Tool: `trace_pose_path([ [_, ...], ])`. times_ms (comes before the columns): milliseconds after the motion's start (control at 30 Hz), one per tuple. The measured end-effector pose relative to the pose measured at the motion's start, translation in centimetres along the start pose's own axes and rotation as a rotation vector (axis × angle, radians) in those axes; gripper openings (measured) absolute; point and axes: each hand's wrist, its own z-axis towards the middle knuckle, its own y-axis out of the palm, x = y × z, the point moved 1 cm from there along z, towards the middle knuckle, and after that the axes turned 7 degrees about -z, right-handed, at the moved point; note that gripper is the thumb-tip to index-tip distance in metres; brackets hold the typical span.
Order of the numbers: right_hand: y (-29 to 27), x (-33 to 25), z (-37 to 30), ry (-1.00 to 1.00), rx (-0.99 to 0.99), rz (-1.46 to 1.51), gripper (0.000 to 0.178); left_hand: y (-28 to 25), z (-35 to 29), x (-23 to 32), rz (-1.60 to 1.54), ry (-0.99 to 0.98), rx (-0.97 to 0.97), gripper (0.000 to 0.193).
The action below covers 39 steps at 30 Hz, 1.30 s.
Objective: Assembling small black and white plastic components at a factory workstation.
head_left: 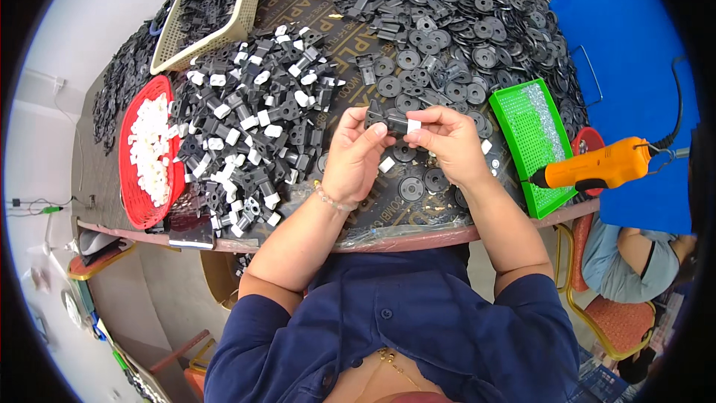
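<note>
Between my two hands, over the middle of the table, is a black plastic part point(393, 121). My left hand point(353, 151) grips its dark body between thumb and fingers. At its right end sits a small white plastic piece point(414, 126), pinched by the thumb and fingers of my right hand point(452, 143). Whether the white piece is fully seated I cannot tell. Just below my hands lie another loose white piece point(386, 165) and a few black round discs point(411, 188).
Left stands a red basket point(127, 179) of white pieces beside a heap of black-and-white parts point(246, 116). Behind are a beige crate point(237, 24) and piled black discs point(485, 56). Right are a green tray point(514, 153) of small metal bits and a hanging orange power screwdriver point(604, 164).
</note>
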Motion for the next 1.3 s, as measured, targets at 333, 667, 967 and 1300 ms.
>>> trace_pose_path([
  [333, 0.1, -2.3, 0.4, -0.136, -0.152, -0.306, 0.064, -0.3, -0.2, 1.1, -0.094, -0.113, -0.142, 0.034],
  [667, 6.6, -5.9, 2.4, -0.213, -0.220, -0.478, 0.075, -0.4, -0.2, -0.2, -0.376, -0.238, -0.132, 0.043],
  [967, 23.2, -0.2, 10.2, -0.856, -0.368, -1.480, 0.096, -4.2, 0.4, -1.1, -0.453, -0.245, -0.009, 0.039],
  [1300, 3.3, 0.4, 14.8, -0.472, -0.074, -1.882, 0.062, -1.8, 0.5, -0.6, -0.340, -0.108, 0.319, 0.029],
])
